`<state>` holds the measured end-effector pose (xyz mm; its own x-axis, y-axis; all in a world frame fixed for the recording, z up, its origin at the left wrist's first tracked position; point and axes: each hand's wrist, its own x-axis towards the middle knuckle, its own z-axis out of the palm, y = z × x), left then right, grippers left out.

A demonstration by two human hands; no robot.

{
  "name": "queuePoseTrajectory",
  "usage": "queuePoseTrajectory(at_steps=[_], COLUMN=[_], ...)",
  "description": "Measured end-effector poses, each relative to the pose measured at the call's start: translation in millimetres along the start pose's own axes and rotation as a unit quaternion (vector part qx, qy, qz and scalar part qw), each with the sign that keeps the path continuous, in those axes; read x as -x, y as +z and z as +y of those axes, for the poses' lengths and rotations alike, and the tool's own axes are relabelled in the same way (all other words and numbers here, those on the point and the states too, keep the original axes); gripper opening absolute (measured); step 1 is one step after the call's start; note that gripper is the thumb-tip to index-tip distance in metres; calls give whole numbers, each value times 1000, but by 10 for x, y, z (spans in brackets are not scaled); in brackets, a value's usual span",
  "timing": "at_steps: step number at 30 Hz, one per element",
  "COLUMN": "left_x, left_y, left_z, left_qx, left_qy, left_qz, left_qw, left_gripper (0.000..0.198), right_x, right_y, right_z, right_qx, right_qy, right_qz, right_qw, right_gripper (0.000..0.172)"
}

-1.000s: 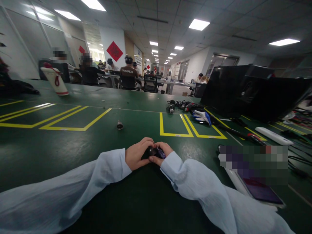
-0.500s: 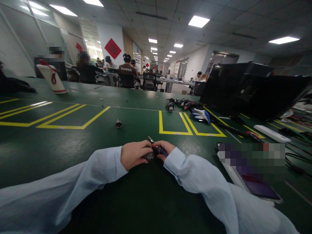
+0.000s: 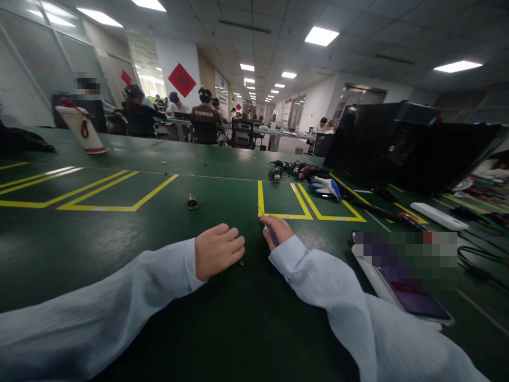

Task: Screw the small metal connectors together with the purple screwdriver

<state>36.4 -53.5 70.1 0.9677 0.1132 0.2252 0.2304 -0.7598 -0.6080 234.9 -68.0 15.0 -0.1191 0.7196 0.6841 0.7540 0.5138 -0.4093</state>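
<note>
My right hand (image 3: 279, 230) is closed around a slim purple-handled tool (image 3: 273, 236), its thin metal tip pointing up and away from me. To its left, over the table, my left hand (image 3: 221, 250) has its back turned up and its fingers curled in; its palm and anything inside it are hidden. Two tiny dark parts (image 3: 242, 263) lie on the green table (image 3: 222, 329) just beside the left fingertips. Beyond that hand stands a small metal connector shell (image 3: 192, 201).
Yellow tape boxes (image 3: 95, 208) mark the table. At right are a phone (image 3: 413, 302), a white bar (image 3: 438, 216) and cables. Farther back lie dark connectors (image 3: 277, 173), a blue-and-white glove (image 3: 326, 188) and black monitors (image 3: 366, 143). A paper cup (image 3: 84, 130) stands back left.
My hands have come apart, the right one moving right with the tool. The dark cylindrical part in my left fingers is out of sight. Two tiny parts now show on the table.
</note>
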Motion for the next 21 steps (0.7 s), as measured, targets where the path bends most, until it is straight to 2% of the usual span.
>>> queuePoseTrajectory(at_steps=[2, 4, 6, 8, 10, 12, 15, 18, 20, 21], left_x=[25, 57, 94, 131, 160, 176, 172, 141, 119, 111], left_y=[45, 111, 193, 282, 368, 439, 514, 564, 587, 596], left_z=[-16, -46, -79, -102, -107, -91, -38, 20, 47, 55], left_qx=[11, 43, 88, 139, 196, 265, 389, 534, 613, 639], left_qy=[-11, -46, -91, -129, -160, -196, -271, -338, -358, -364], left_qz=[31, 50, 51, 49, 58, 77, 94, 117, 137, 144], left_qw=[999, 997, 991, 981, 966, 941, 876, 766, 690, 662], left_gripper=[20, 23, 26, 28, 28, 27, 30, 34, 36, 37], right_x=[19, 49, 74, 80, 67, 47, 31, 45, 59, 65], right_y=[-40, -69, -79, -75, -69, -65, -57, -32, -10, 0], right_z=[-112, -239, -350, -420, -442, -437, -429, -446, -460, -463], right_qx=[-38, -130, -259, -345, -381, -388, -384, -371, -357, -349], right_qy=[3, 71, 180, 275, 326, 340, 338, 326, 321, 320], right_qz=[55, 99, 100, 89, 94, 104, 97, 80, 70, 66], right_qw=[998, 984, 944, 893, 860, 850, 854, 866, 875, 878], right_gripper=[28, 21, 23, 35, 42, 44, 42, 43, 43, 43])
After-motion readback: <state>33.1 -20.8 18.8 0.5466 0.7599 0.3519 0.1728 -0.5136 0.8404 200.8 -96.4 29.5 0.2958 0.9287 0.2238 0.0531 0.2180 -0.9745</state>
